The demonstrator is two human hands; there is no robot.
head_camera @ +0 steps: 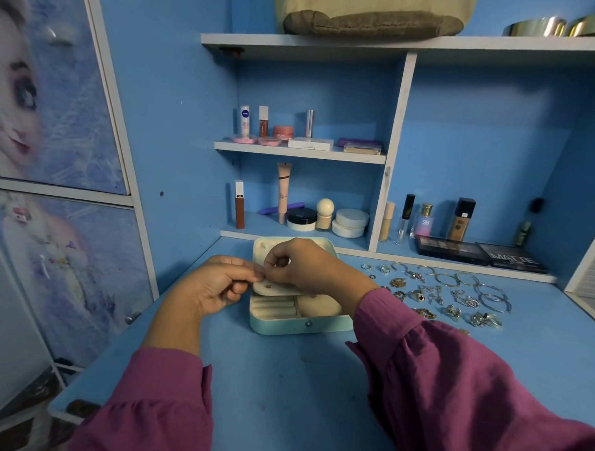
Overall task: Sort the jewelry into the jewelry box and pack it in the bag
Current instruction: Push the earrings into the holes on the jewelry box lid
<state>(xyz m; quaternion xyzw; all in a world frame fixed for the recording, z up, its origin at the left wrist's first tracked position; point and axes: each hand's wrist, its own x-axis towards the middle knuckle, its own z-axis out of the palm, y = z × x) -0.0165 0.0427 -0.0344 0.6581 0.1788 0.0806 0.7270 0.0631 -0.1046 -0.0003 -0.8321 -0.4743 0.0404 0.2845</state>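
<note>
Both hands, left hand point(216, 283) and right hand point(301, 266), pinching something tiny over jewelry box point(299, 323); light, slippery, needs fingertip grip.

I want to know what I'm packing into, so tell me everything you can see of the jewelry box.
The jewelry box is a small rounded-corner case, pale turquoise outside, cream and soft-looking inside. It lies open on the blue desk, lid tipped back, a metal snap stud on its front wall. Inside show ring rolls at front left, a padded cream flap at right and a small cream tab with a stud. The left hand and right hand meet above it, hiding the middle.
</note>
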